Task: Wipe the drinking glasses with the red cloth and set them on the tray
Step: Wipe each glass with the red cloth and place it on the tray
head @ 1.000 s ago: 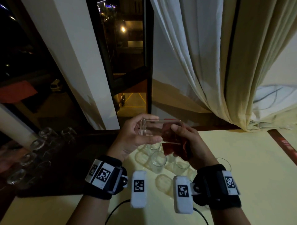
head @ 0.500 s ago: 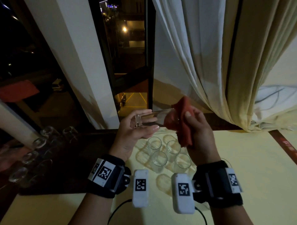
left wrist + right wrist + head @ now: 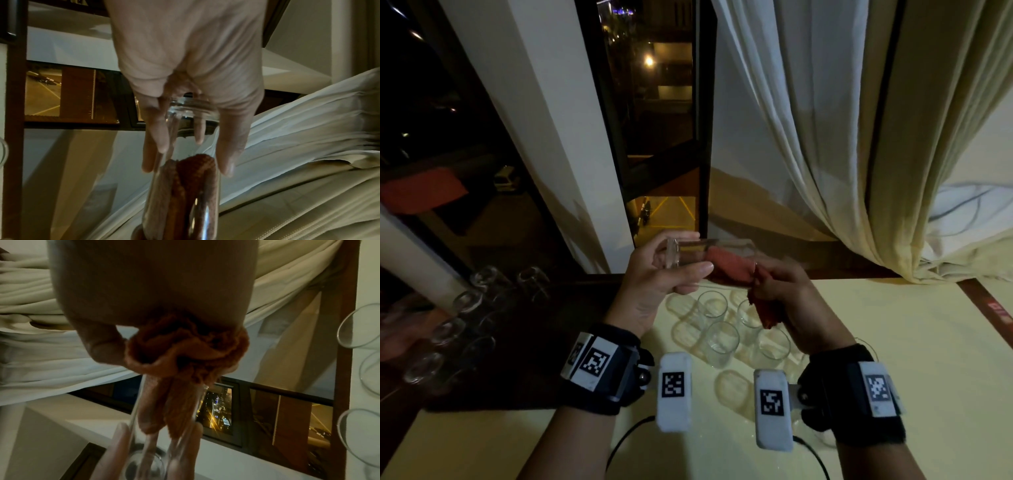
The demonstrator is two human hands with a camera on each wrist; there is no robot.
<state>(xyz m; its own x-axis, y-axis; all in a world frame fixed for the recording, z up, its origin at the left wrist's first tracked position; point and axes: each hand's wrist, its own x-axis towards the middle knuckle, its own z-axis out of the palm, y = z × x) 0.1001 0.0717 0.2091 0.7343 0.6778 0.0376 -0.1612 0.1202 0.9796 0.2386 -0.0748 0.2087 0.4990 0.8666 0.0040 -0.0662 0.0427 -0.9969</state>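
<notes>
Drinking glass held on its side above the bench, base leftward in left hand fingers curled round it, mouth rightward toward right hand, fingers pushing red cloth inside; tray probably the dark surface at left

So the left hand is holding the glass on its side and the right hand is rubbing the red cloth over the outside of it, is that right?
Not quite. The left hand does hold the glass on its side, but the right hand has the red cloth pushed inside the glass through its mouth, not over the outside. The left wrist view shows the cloth bunched within the glass walls.
</notes>
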